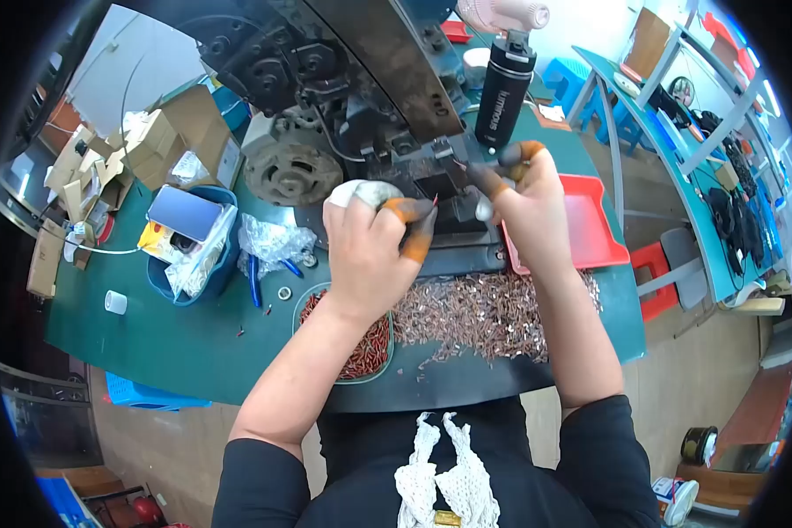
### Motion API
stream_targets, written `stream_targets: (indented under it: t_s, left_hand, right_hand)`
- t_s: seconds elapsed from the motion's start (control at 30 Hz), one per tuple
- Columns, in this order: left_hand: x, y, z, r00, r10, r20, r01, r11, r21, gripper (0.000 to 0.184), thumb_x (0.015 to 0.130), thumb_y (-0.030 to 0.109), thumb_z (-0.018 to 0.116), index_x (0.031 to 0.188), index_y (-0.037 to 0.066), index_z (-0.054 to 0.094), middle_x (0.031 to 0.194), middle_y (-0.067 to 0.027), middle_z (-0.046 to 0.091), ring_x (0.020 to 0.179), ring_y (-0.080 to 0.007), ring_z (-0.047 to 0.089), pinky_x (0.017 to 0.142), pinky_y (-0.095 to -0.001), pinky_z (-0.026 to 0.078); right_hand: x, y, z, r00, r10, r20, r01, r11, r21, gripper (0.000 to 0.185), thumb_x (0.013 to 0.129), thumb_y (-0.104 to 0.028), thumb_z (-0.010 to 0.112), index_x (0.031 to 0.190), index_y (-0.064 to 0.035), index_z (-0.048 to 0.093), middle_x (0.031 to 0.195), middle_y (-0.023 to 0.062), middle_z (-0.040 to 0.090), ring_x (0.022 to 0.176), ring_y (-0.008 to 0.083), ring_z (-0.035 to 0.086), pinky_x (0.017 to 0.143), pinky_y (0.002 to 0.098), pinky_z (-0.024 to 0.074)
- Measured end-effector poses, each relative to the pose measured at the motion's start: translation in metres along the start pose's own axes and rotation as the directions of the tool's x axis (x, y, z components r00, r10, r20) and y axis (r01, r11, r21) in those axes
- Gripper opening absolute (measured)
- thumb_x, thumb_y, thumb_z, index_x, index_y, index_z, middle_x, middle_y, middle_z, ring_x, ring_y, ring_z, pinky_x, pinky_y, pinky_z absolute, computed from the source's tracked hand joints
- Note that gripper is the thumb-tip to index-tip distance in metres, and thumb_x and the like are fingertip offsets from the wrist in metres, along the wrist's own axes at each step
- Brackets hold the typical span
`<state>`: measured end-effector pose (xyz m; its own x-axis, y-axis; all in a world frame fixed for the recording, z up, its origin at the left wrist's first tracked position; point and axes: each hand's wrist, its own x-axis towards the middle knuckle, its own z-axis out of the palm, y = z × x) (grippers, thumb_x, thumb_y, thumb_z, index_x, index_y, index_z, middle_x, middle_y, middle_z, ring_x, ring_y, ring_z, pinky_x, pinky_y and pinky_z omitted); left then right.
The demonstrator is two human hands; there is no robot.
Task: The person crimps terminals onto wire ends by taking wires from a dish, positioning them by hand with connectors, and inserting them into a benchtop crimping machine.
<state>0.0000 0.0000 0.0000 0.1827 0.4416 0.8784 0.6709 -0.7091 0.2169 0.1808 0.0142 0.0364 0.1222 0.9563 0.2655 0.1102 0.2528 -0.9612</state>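
My left hand is at the left of a dark press-like machine, with orange and dark covers on its thumb and finger. Those fingertips pinch a small red piece in front of the machine's metal block. My right hand, also with covered fingertips, is closed at the right side of the block. A tiny piece seems to show at its fingertips, too small to name. Below my left wrist stands a clear tub of small red pieces. A pile of small copper-coloured pieces lies between my forearms.
A red tray sits right of my right hand, with a black bottle behind. At left are a blue bin of packaging, blue-handled pliers, a white roll and cardboard boxes. A metal-framed bench stands at far right.
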Motion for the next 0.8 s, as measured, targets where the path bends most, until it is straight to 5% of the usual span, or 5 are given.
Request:
stream_targets:
  t_s: [0.3, 0.63, 0.7, 0.8]
  left_hand:
    - [0.023, -0.026, 0.036, 0.976, 0.190, -0.102, -0.160, 0.956, 0.244, 0.022, 0.070, 0.017, 0.075, 0.085, 0.012, 0.059, 0.094, -0.0059, 0.057, 0.095, -0.0270, 0.051, 0.086, -0.0446, 0.035]
    - [0.023, -0.033, 0.047, 0.969, 0.210, -0.127, -0.167, 0.942, 0.290, 0.020, 0.068, 0.016, 0.074, 0.079, 0.013, 0.057, 0.089, -0.0041, 0.059, 0.089, -0.0241, 0.053, 0.087, -0.0424, 0.033]
    - [0.022, -0.034, 0.049, 0.961, 0.244, -0.129, -0.199, 0.936, 0.291, 0.031, 0.064, 0.017, 0.077, 0.085, 0.012, 0.054, 0.089, -0.0052, 0.057, 0.090, -0.0266, 0.051, 0.083, -0.0437, 0.031]
    - [0.022, -0.028, 0.047, 0.976, 0.186, -0.116, -0.142, 0.940, 0.310, 0.021, 0.067, 0.016, 0.074, 0.080, 0.014, 0.058, 0.089, -0.0034, 0.059, 0.089, -0.0230, 0.053, 0.087, -0.0417, 0.032]
  right_hand:
    - [0.025, 0.001, 0.014, 0.999, 0.025, -0.029, -0.028, 0.992, -0.126, 0.036, 0.083, -0.011, 0.073, 0.102, -0.0023, 0.044, 0.079, 0.0034, 0.061, 0.053, 0.0033, 0.051, 0.043, 0.0174, 0.0383]
    - [0.023, 0.001, 0.020, 0.998, 0.009, -0.066, -0.014, 0.997, -0.070, 0.035, 0.083, -0.006, 0.071, 0.104, -0.0012, 0.043, 0.079, 0.0042, 0.060, 0.055, 0.0034, 0.051, 0.045, 0.0179, 0.0379]
    - [0.022, 0.000, 0.021, 0.997, 0.018, -0.077, -0.024, 0.997, -0.079, 0.035, 0.083, -0.005, 0.070, 0.104, -0.0012, 0.043, 0.079, 0.0046, 0.060, 0.056, 0.0037, 0.051, 0.045, 0.0181, 0.0380]
    - [0.021, 0.001, 0.022, 0.993, 0.045, -0.105, -0.055, 0.994, -0.090, 0.034, 0.079, -0.006, 0.072, 0.100, -0.0002, 0.046, 0.082, 0.0090, 0.063, 0.062, 0.0096, 0.058, 0.052, 0.0250, 0.0465]
